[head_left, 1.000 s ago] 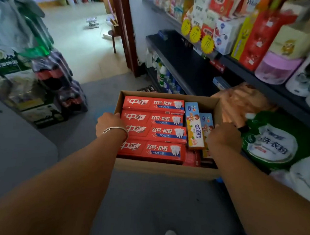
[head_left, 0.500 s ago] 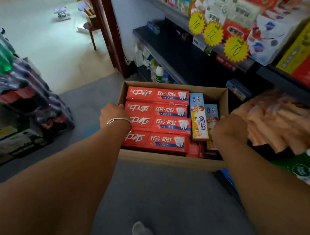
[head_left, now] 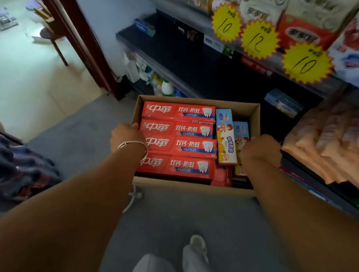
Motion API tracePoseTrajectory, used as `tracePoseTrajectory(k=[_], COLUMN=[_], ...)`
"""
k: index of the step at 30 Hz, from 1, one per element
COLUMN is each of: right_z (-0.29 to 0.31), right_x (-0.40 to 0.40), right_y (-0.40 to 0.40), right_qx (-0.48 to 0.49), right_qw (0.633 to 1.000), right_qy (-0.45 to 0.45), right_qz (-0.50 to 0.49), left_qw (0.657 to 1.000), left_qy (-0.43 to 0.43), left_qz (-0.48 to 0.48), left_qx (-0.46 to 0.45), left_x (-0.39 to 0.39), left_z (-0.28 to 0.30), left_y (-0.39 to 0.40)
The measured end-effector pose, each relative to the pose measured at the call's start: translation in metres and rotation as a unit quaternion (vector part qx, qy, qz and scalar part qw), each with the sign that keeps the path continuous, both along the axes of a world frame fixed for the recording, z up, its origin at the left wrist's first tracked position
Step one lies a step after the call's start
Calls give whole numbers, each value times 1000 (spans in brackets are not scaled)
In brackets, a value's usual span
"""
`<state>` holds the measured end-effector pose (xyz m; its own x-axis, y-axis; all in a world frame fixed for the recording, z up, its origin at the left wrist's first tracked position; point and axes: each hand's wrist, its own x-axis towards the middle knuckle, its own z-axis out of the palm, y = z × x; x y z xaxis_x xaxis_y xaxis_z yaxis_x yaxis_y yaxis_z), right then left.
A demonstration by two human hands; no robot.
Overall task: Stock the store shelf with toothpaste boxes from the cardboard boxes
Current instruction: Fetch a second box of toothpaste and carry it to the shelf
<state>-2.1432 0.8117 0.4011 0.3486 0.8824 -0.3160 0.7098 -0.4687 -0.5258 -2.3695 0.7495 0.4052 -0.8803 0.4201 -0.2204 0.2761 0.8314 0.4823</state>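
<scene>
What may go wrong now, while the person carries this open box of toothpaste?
The cardboard box is held only at its sides by the left hand and right hand; if either grip slips, it may tip. The light blue toothpaste box lies loosely on top, so it might slide out.

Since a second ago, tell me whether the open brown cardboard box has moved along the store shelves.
Yes. The open brown cardboard box, carried along the shelves toward the doorway, now sits below the yellow starburst price tags, past the peach cloth stack.

Dark shelf (head_left: 180,57) mostly bare; small blue box (head_left: 144,27), maybe toothpaste, far end.
</scene>
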Motion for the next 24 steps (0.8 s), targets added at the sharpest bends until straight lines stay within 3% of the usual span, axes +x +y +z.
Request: tracePoseTrajectory(k=[13, 24], right_z=[-57, -176], right_x=[-104, -107], right_y=[58, 65], right_qx=[-40, -63], right_qw=[987, 968], right_qy=[-29, -12], right_qz=[-153, -243], left_qw=[986, 965], left_qy=[18, 13], left_qz=[-159, -253], left_qx=[-37, -66], left_x=[-113, -110], left_z=[-70, -191], left_y=[128, 178])
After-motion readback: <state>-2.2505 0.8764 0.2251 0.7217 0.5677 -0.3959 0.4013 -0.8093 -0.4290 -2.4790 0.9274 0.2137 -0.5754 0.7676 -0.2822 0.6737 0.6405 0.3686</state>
